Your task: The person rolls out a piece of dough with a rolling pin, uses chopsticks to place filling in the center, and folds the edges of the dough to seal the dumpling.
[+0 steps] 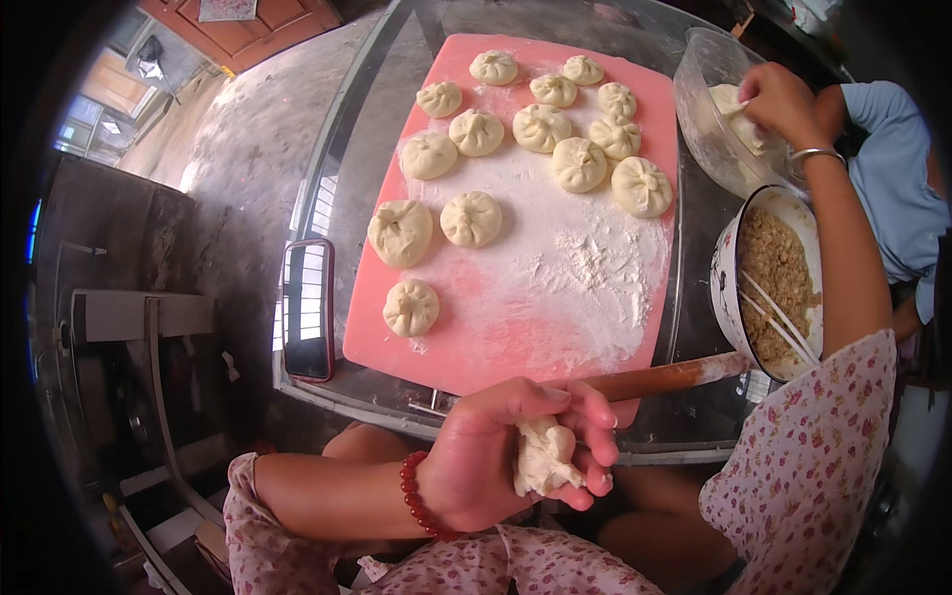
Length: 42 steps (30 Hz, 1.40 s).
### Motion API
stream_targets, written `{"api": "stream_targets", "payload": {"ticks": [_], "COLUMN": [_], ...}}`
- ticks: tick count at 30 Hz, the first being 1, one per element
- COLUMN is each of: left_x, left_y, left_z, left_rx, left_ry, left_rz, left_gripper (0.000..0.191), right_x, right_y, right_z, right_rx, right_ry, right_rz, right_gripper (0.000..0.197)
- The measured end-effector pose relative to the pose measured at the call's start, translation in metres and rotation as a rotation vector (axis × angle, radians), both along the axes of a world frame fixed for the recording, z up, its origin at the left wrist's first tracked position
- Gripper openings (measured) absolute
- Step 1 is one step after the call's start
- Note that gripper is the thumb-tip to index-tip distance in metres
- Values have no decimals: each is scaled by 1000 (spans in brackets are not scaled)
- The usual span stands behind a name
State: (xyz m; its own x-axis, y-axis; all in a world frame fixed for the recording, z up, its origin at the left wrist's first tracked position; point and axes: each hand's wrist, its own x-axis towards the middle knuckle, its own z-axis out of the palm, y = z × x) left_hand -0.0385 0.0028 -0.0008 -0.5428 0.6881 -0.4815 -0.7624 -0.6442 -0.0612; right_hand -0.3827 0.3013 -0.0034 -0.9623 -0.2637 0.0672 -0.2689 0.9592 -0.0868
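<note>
My left hand [513,454], with a red bead bracelet at the wrist, is curled around a torn lump of dough [547,455] in front of my body. At the upper right my right hand [781,100], a metal bangle on its wrist, reaches into a clear plastic bowl [692,111] and pinches the dough [744,130] there. Several pleated stuffed buns [541,128] sit on a floured pink mat [461,357]. A wooden rolling pin [662,378] lies across the mat's near right corner, just beyond my left hand.
Right of the mat, an enamel bowl [725,286] holds minced filling [777,268] and a pair of chopsticks [781,320]. A phone [309,311] rests at the left edge of the glass-topped table [353,383]. Another person in a light blue shirt [892,163] is close by at the right.
</note>
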Motion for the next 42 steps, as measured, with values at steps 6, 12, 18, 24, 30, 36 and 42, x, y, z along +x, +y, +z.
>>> {"api": "stream_targets", "payload": {"ticks": [6,12,18,24,30,36,42], "left_x": [-2,-4,-13,-4,10,47,64], "left_y": [10,13,14,8,1,-5,16], "left_z": [-6,-15,-9,0,-26,-9,-29], "left_rx": [-24,7,-60,-153,-53,-120,118], "left_ry": [73,23,23,135,283,394,607], "left_rz": [37,171,215,227,158,346,381], "left_gripper": [44,50,57,59,20,44,87], "right_x": [-15,-25,39,307,395,387,408], "right_y": [51,62,33,-109,-134,-126,-191], "right_z": [3,19,95,57,50,43,25], "right_rx": [-700,-1335,-1456,-829,-239,-887,-503], "right_ry": [-58,29,-738,-359,-131,-15,269], "right_rz": [-333,-392,789,551,712,610,601], "right_gripper": [17,20,51,29,37,56,75]}}
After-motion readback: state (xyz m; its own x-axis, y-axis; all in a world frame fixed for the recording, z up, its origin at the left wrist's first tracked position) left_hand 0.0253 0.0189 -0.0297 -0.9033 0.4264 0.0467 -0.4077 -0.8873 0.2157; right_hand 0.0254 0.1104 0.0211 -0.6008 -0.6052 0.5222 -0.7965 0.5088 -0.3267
